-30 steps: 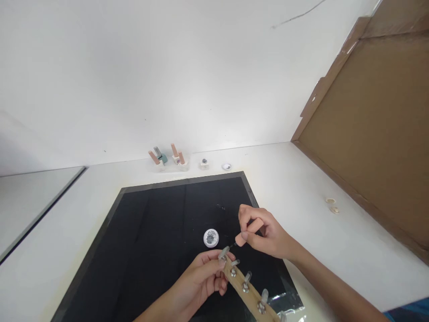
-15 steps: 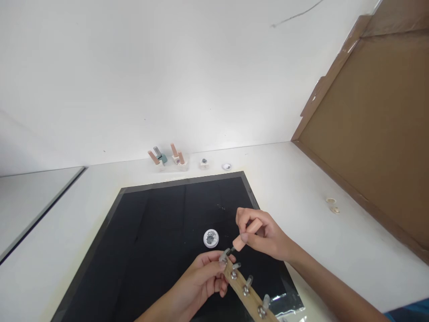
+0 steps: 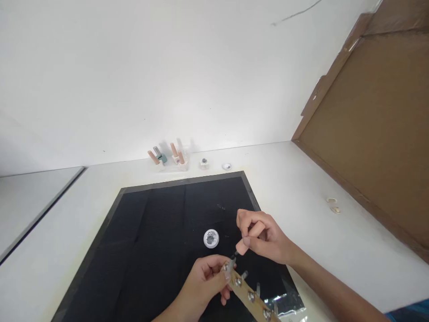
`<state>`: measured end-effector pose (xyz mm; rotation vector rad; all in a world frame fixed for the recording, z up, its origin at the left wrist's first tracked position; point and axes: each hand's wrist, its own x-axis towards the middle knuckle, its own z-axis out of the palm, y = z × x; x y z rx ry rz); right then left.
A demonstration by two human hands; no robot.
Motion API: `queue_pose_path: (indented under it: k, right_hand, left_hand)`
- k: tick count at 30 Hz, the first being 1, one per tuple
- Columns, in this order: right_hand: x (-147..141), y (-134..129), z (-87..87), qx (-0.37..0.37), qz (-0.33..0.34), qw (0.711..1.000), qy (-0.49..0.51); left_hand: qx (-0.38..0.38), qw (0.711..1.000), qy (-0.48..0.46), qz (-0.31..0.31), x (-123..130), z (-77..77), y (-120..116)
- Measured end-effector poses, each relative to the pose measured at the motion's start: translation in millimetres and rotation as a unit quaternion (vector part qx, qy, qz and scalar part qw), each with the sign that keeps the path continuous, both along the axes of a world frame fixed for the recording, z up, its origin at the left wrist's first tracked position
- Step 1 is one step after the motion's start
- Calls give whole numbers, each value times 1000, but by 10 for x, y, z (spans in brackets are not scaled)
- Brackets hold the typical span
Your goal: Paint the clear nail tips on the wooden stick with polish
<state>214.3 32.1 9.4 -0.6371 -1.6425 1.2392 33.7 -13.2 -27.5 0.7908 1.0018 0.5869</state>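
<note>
Nail-art workstation, prob. in a small workshop; home or biz, can't tell. Signs: polish btls [image 3: 162, 158] at far edge of white tabletop [image 3: 288, 179], pot [image 3: 211, 239] of silvery stuff on blk mat [image 3: 161, 223], wooden strip [image 3: 244, 294] w/ clear nail tips [image 3: 245, 274] near, brown cardbd-like panel [image 3: 375, 120] on R.

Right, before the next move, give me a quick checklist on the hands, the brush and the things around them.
1. Left hand gripping the wooden strip near its far end: ok.
2. Right hand holding the peach brush handle: ok.
3. Brush lined up with the endmost clear tip: ok.
4. Coating even on that tip: cannot tell, too small.
5. Round white dish on the black mat, apart from both hands: ok.
</note>
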Motion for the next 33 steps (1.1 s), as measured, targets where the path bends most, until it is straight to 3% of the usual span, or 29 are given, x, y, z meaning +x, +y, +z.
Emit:
queue_pose_path:
  k: [5,12,17,21,26,29,33]
  right_hand:
    - [27,22,-49,4,2,1000,17]
    - [14,14,-5,14,62,998,-11]
    - [19,3,12,-58,29,996,-68]
    - [42,18,-24,-104,6,994,-44]
    - [39,30,-22,-112,55,992,12]
    - [26,29,-16,-125,78,989,-16]
    - [27,41,-34,-159,26,984,-71]
  left_hand:
    - [60,997,49,-5,0,-57,-28]
    - [72,996,61,1,28,-2,13]
    - [66,995,79,-3,41,10,-4]
    - [67,994,82,-9,20,-16,-13]
    - [70,995,75,-8,14,-25,4]
    - [68,995,77,-9,22,-12,5]
    - [72,994,81,-10,16,-31,-6]
